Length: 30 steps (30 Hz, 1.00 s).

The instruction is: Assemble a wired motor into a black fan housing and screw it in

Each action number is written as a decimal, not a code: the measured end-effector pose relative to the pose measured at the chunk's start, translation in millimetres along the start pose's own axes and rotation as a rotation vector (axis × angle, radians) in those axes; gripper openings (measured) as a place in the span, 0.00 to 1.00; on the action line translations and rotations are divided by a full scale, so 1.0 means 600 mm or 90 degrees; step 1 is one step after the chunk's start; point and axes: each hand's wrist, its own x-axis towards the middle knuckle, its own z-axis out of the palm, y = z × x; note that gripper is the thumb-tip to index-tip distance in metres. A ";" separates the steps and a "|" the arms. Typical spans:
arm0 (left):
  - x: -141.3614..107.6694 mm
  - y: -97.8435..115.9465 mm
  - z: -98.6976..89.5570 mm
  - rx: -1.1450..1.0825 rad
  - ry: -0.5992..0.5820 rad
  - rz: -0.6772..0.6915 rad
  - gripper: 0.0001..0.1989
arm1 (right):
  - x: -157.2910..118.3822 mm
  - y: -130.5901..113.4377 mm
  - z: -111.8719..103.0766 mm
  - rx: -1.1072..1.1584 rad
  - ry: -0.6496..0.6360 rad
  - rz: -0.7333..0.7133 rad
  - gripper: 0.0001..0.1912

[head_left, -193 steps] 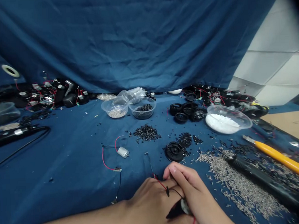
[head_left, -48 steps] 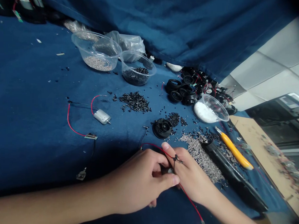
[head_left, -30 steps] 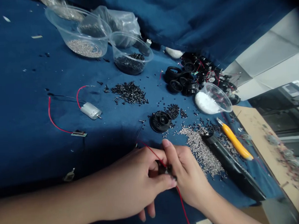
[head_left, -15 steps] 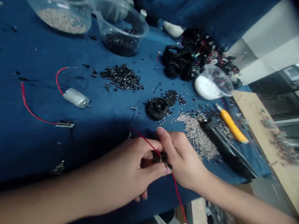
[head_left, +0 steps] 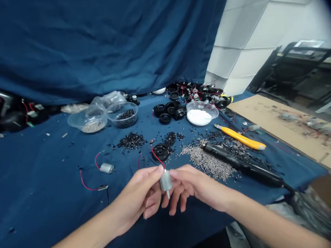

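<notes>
Silver DC motor [head_left: 165, 181] upright, shaft down, held above the blue cloth [head_left: 47, 180]. Left hand [head_left: 138, 191] and right hand [head_left: 192, 186] both half open, fingers loosely curled, pinching the motor between them. Red wire [head_left: 157, 157] runs from its top, passing just beside a black plastic wheel [head_left: 160, 152].

The camera rides on the person's head, looking forward and down over the forearms from just behind them. It sits close to the left hand [head_left: 135, 195] and right hand [head_left: 197, 188], which are low in the frame. Beyond them it takes in the cloth-covered surface [head_left: 48, 202], with the hanging blue curtain [head_left: 90, 43] and a white wall [head_left: 241, 36] behind.
</notes>
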 end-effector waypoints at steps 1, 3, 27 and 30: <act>-0.002 0.004 0.007 0.030 0.006 0.011 0.21 | -0.010 -0.003 0.001 0.002 -0.011 -0.024 0.26; -0.005 0.010 0.020 0.100 0.035 0.047 0.20 | -0.026 -0.011 0.003 -0.014 -0.017 -0.071 0.19; -0.053 0.011 0.078 0.236 -0.020 0.172 0.28 | -0.070 -0.011 -0.010 0.112 0.011 -0.238 0.18; -0.066 0.022 0.033 0.468 0.045 0.145 0.26 | -0.057 -0.027 -0.029 0.196 0.049 -0.313 0.20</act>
